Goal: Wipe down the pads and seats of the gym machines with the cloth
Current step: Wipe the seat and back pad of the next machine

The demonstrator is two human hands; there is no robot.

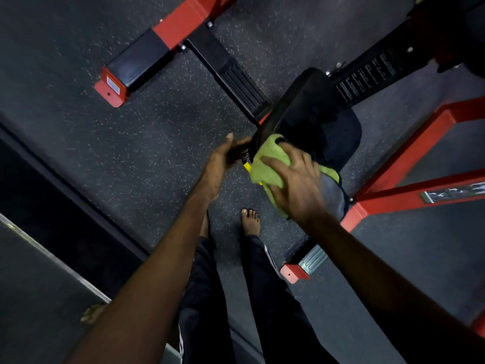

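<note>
Black seat (322,122) sits approx 1 o'clock of ctr, long axis running 11–5 o'clock, narrow end twd 11. R hand (296,179) grips the bunched green cloth (267,166), pressed on the seat's 8 o'clock edge. L hand (223,158) is at the seat rim at 9 o'clock, thumb up; can't tell if it grips. Red frame (409,158) stands at 3 o'clock.

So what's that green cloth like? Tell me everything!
The cloth is bright lime green, soft and fuzzy-looking, like a towel. It is bunched up, not flat. The right hand grips its middle and presses it onto the near end of the black seat pad, so only its edges stick out.
</note>
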